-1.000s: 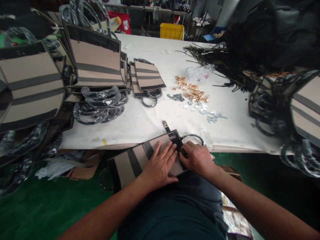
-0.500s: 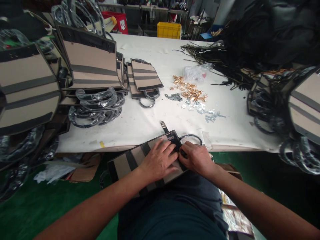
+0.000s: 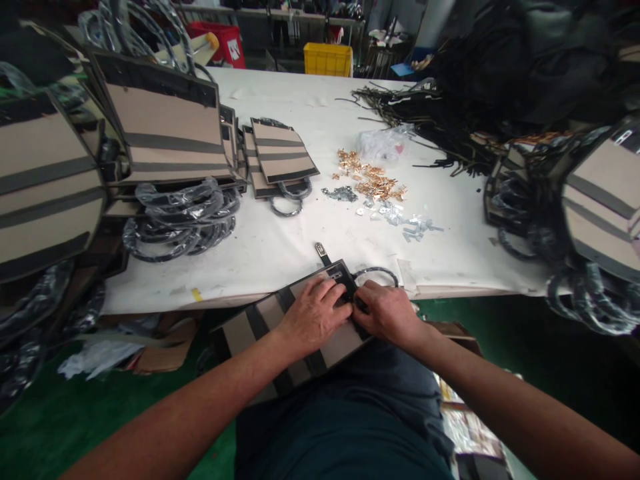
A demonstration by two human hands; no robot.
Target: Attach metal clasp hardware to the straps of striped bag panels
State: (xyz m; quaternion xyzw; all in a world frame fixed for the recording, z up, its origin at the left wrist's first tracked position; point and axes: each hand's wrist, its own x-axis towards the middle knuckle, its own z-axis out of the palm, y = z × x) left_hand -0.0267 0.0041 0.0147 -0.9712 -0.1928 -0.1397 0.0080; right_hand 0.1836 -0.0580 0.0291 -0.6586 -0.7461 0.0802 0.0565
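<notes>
A beige handbag panel [image 3: 340, 345] with black bands lies tilted across my lap, its far corner against the table's edge. My left hand [image 3: 315, 310] rests on top of it, fingers stretched toward the black end band. At that band, my right hand [image 3: 383, 309] is closed, thumb and fingers pinched around a small dark part that they mostly hide. A black strap with a metal clasp [image 3: 320, 251] sticks out beyond the panel's far edge. Beside my right hand, a plastic-wrapped handle [image 3: 376, 271] curves out onto the table.
Gold-coloured metal fittings [image 3: 377, 183] and silver plates [image 3: 420, 228] lie loose on the white table [image 3: 280, 250]. Stacked bag panels [image 3: 170, 117] with wrapped handles stand at left, more panels [image 3: 603, 190] at right. Black straps [image 3: 445, 143] pile up behind, near a yellow crate [image 3: 328, 60].
The whole view has shifted slightly, so things on the table appear farther left. My left fingers have drawn a little closer together on the panel; my right hand stays pinched at the same end.
</notes>
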